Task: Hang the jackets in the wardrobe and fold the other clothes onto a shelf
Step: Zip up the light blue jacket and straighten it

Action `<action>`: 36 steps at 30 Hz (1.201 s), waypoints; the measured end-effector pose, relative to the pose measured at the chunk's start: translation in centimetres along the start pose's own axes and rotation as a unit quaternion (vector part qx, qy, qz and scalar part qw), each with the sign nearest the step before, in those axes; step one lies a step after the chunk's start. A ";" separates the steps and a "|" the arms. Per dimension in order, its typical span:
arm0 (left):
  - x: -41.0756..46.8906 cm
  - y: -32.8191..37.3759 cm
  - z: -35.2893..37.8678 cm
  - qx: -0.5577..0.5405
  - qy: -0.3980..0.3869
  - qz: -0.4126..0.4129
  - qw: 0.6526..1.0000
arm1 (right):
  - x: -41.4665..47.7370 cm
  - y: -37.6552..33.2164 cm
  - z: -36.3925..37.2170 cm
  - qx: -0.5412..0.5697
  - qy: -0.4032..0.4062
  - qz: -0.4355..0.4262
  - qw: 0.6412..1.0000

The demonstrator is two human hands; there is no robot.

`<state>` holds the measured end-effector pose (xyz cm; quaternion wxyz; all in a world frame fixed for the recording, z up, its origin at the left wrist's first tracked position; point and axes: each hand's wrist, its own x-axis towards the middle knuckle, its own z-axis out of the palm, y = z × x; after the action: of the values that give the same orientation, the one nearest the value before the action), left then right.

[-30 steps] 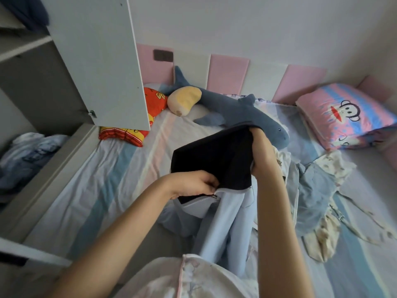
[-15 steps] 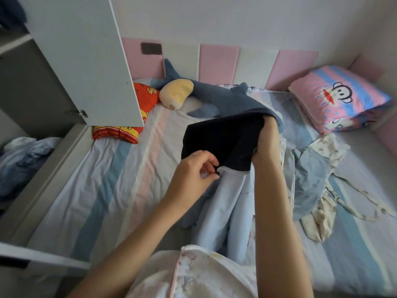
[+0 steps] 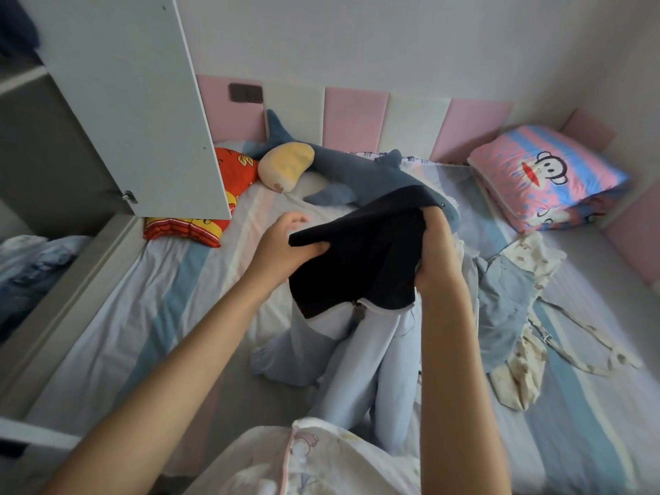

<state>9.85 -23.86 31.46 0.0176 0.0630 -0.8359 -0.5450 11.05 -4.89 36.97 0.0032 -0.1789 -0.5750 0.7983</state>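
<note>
Left hand (image 3: 285,244) pinches the jacket's (image 3: 360,269) navy edge (fingers loosely spread), while right hand (image 3: 434,260) grips its other side.

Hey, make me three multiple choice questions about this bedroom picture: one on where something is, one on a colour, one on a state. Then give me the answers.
1. Where does the monkey pillow lie?
A) at the far right corner of the bed
B) on the floor
C) in the person's lap

2. What colour is the upper part of the held jacket?
A) red
B) dark navy
C) yellow

3. What state is the wardrobe door in?
A) shut
B) taken off
C) open

Answers:
1 A: it sits on the sheet in the corner on the far right.
2 B: the part that the left hand and right hand grip is dark, and the part below it is light blue.
3 C: its free edge stands out over the bed.
</note>
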 end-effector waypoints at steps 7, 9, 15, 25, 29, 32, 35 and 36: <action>1.4 1.8 -2.1 -0.021 -0.047 -0.069 0.996 | 3.0 -0.5 -0.4 -0.199 -0.046 -0.048 0.978; 1.8 2.8 -3.4 -0.054 0.019 -0.085 0.995 | 3.8 0.1 -1.7 -0.248 -0.112 -0.112 0.956; 1.9 6.2 -4.8 -0.133 0.116 -0.124 0.976 | 3.6 2.9 -2.9 -0.264 -0.242 -0.190 0.914; 0.8 6.6 -8.0 -0.171 0.173 -0.097 0.965 | 5.9 13.0 -0.9 -0.386 -0.156 -0.289 0.862; 0.5 6.3 -8.7 -0.177 0.197 -0.074 0.961 | 5.8 14.4 2.7 -0.449 -0.168 -0.351 0.804; 0.1 6.4 -9.6 -0.171 0.219 -0.068 0.958 | 4.7 14.6 4.9 -0.426 -0.163 -0.333 0.825; -0.2 6.2 -12.6 -0.197 0.278 -0.105 0.934 | 4.3 13.2 4.7 -0.336 -0.110 -0.299 0.886; -0.1 5.8 -14.1 -0.199 0.302 -0.111 0.926 | 4.2 12.2 4.5 -0.301 -0.094 -0.296 0.901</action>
<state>10.87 -34.33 42.52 0.2207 0.3117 -0.6533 -0.6537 8.31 -12.25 25.84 0.1314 0.0833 -0.8123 0.5621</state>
